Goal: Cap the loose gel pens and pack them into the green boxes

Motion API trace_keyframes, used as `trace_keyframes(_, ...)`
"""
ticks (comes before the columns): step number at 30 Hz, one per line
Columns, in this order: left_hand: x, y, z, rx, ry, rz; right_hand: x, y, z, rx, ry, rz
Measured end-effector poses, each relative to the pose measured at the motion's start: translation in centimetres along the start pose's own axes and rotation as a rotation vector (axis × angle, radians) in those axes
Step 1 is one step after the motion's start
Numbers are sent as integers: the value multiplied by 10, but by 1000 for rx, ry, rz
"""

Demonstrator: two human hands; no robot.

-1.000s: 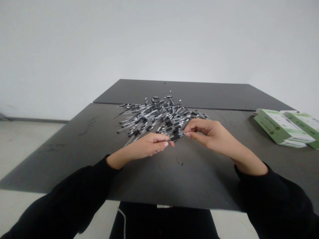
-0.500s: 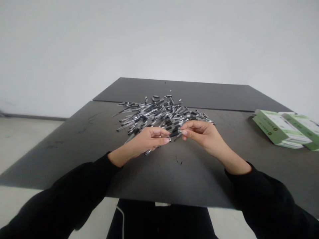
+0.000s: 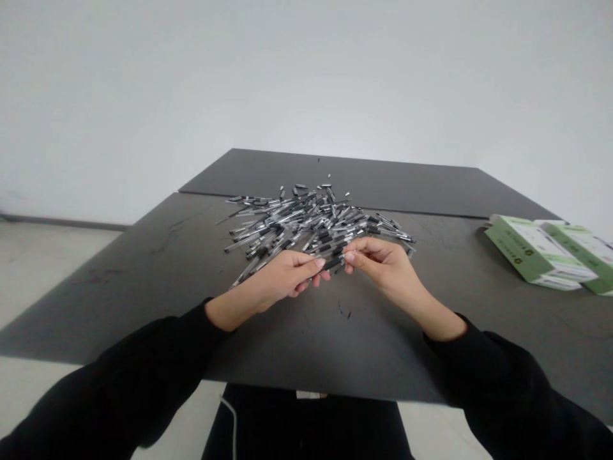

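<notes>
Held pen (image 3: 332, 263) – partly hidden by left hand (image 3: 282, 278), rightmost box (image 3: 585, 250) – cut off

Green-and-white boxes (image 3: 541, 251), pale wall (image 3: 306, 76)

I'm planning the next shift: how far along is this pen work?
Done: nothing I can confirm; the pile of pens is too jumbled to tell finished from unfinished. In hand: one black-gripped pen, between the left hand and right hand. Left: probably much, since the pile is large and loose parts lie beyond it.
</notes>
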State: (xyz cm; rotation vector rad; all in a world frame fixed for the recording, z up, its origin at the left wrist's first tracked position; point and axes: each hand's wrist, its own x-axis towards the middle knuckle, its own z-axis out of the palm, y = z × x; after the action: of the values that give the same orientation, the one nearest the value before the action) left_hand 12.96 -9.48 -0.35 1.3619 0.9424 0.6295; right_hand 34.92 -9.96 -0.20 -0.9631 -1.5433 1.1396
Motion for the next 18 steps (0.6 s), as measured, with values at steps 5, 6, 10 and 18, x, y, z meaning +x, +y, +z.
trace_keyframes(5, 1, 1, 1, -41, 46, -1, -3, -1, 4, 4, -8, -6)
trace_keyframes(6, 0, 2, 2, -66, 0, -38, -3, -1, 4, 4, -15, -13)
trace_keyframes(10, 1, 1, 2, -119, -135, -127, -4, -2, 4, -17, -30, -23)
trace_keyframes(18, 2, -4, 1, -41, 9, 35, -3, -1, 5, 27, -4, -40)
